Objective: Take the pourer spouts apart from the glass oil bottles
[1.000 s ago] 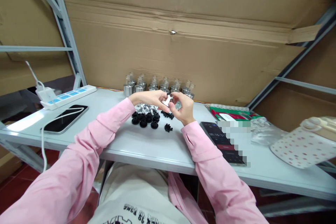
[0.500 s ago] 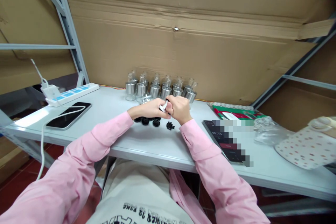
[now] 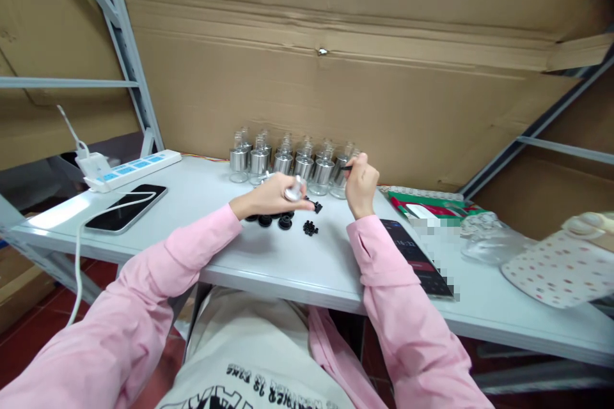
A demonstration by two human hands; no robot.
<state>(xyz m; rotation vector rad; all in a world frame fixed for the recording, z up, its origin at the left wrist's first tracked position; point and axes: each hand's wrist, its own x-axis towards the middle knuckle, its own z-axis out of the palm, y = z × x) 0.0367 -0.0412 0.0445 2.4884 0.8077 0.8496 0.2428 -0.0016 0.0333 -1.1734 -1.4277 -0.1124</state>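
Observation:
My left hand (image 3: 269, 195) is closed around a small white and silvery part (image 3: 294, 189), whose exact kind I cannot make out. Off to the right, my right hand (image 3: 362, 184) pinches a thin black piece (image 3: 346, 168) that points left, close to the rightmost bottles. Black round caps (image 3: 284, 222) lie just below my left hand, partly covered by it. A cluster of tiny black pieces (image 3: 310, 227) sits nearer the table's front edge, and more black parts (image 3: 317, 206) show by my left fingertips. White pieces (image 3: 268, 176) peek out behind that hand.
Glass bottles with silver bands (image 3: 283, 163) stand in rows against the cardboard (image 3: 336, 102). At left are a power strip (image 3: 139, 169) and a phone (image 3: 125, 209) with a white cable. Another phone (image 3: 417, 259), a green and red item (image 3: 434, 203) and a dotted pouch (image 3: 561, 268) lie at right.
My hands were together at the white part and are now apart. The right hand has moved right and slightly up with the black piece; the left stays nearly in place with the white part.

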